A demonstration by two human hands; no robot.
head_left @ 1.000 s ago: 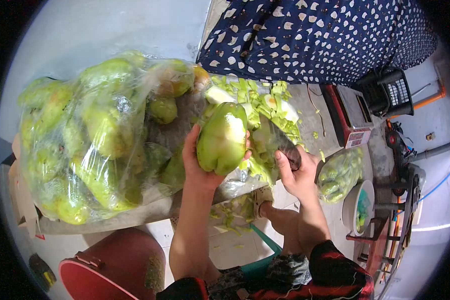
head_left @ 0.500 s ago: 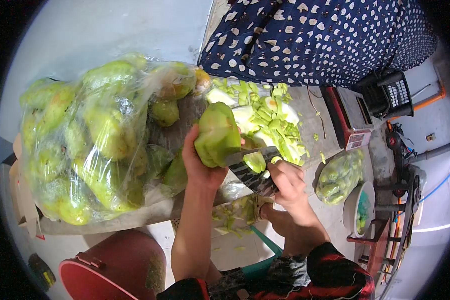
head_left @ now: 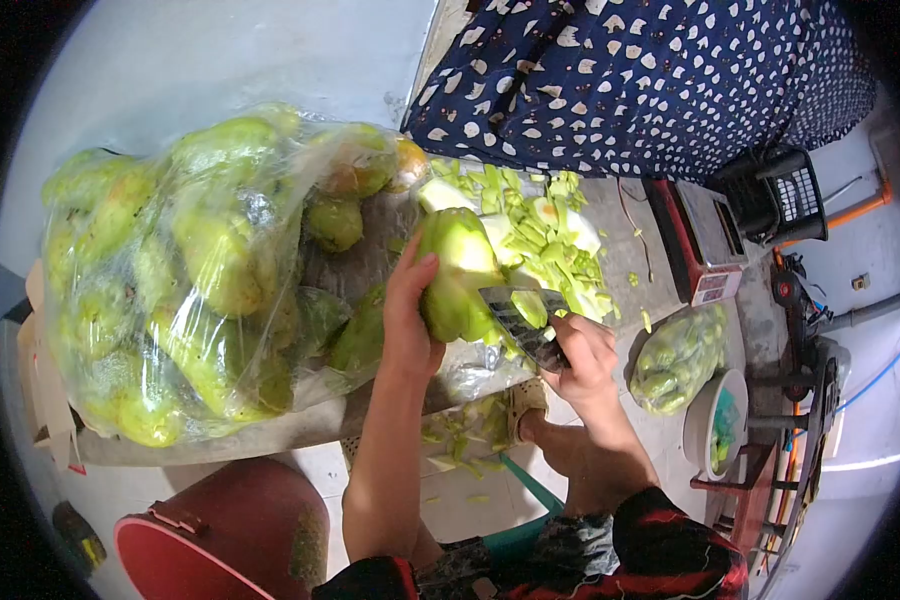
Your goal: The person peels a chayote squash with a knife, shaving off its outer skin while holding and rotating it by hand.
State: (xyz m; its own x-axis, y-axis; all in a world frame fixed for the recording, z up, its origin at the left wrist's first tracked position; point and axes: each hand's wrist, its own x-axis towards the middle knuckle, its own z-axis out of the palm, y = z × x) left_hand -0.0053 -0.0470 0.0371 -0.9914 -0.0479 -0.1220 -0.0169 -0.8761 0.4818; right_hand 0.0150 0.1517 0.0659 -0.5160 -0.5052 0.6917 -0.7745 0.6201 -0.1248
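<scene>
Left hand [head_left: 407, 308] grips a lumpy, green, partly peeled fruit [head_left: 460, 268]; right hand [head_left: 582, 355] clasps a dark, broad-bladed metal knife [head_left: 532, 338]. 1 skid off smooth flesh could cut the left.

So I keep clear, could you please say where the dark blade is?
In the head view, right of centre, the right hand holds the dark blade at the lower right of the held green fruit.

On the table [head_left: 625, 245], a plastic bag [head_left: 170, 335] of fruit [head_left: 215, 262], probably papayas, lies left, with peelings [head_left: 555, 238] spread to its right before a cloth [head_left: 610, 90]. A scale [head_left: 705, 235] and basket [head_left: 795, 195] are farther right. The held fruit [head_left: 460, 255] in the left hand [head_left: 408, 315] is between bag and knife [head_left: 523, 335]; a bucket [head_left: 240, 515] sits below, front left.
</scene>
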